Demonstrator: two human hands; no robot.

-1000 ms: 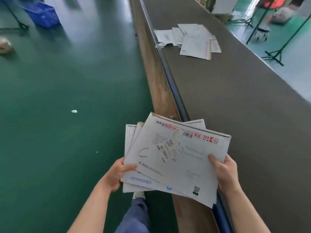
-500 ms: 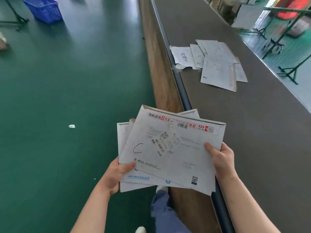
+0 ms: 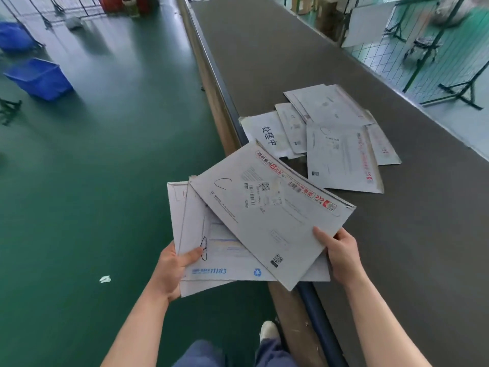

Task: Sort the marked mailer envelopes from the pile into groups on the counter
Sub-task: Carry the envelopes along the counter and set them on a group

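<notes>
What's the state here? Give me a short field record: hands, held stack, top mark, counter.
left hand: grips the held stack at its lower left, thumb on top
right hand: pinches the top envelope at its lower right edge
top mark: handwritten curve like a C or U
counter: loose group of envelopes lies flat on it, overlapping
floor: blue bin

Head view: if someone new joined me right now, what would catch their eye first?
Probably the fan of white paper mailer envelopes held low in the centre, the top one marked with a black pen "C", the left hand gripping the lower stack and the right hand pinching the top envelope's edge. Next, the loose group of white envelopes lying on the dark grey counter just beyond. The blue plastic crate stands on the green floor, far left.
</notes>
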